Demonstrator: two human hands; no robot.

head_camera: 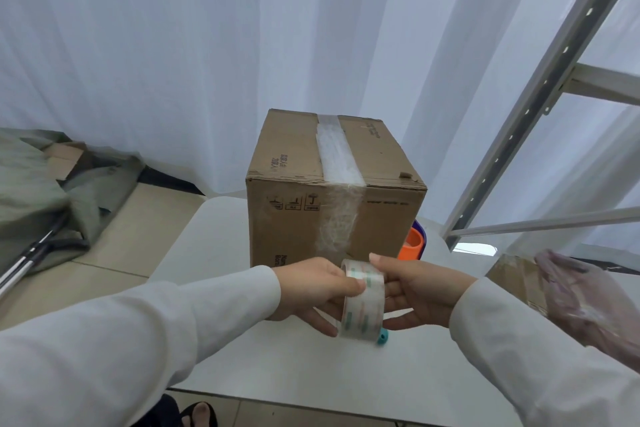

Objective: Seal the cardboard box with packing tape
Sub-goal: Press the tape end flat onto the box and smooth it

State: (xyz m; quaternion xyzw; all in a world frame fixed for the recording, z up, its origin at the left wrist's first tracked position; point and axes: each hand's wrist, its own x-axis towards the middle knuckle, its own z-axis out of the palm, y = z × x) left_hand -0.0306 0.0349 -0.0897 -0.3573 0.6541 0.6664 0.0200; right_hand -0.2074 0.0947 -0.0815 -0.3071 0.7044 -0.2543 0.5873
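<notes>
Both sleeves come in from the bottom, and the left hand [320, 291] and right hand [419, 291] meet over the middle of the white worktop [214, 253], each with its fingers [353, 286] clamped on the same roll of clear packing tape [362, 302]. Biggest thing on there is the cardboard box [332, 184], sitting at the far edge, flaps shut, with a strip of tape already running along the top seam and down the near face. Roll sits just in front of that face. Some orange thing [412, 246] peeks out at the box's right corner, and a little teal bit [382, 336] pokes out under the roll.
</notes>
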